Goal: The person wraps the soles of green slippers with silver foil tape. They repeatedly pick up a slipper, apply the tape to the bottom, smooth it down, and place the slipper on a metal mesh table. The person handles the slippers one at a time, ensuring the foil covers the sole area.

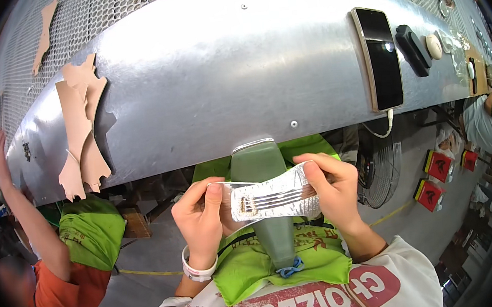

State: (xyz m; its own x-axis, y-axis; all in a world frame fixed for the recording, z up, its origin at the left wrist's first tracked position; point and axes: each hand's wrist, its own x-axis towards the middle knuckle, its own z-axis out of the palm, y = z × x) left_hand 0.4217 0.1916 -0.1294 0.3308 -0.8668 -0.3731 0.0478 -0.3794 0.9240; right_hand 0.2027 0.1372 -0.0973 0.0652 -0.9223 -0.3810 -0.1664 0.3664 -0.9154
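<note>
A shiny silver strip, which looks like a shoe upper with several straps and a small buckle-like piece at its left, is stretched between my hands (pixel 274 198). My left hand (pixel 198 212) pinches its left end between thumb and fingers. At the opposite end my right hand (pixel 333 186) grips it, thumb on top. Beneath the silver shoe upper lies a green tapered post (pixel 259 163), narrowing toward my body, with a blue tie (pixel 290 267) at its near tip. The strip covers the middle of the post.
A metal table (pixel 210 86) stretches ahead, with overlapping tan cut pieces (pixel 80 128) on its left. At the right lie a phone (pixel 380 57) on a white cable (pixel 390 120) and a black object (pixel 412 50). A co-worker in orange (pixel 72 288) reaches over the left end. A fan (pixel 378 170) stands below.
</note>
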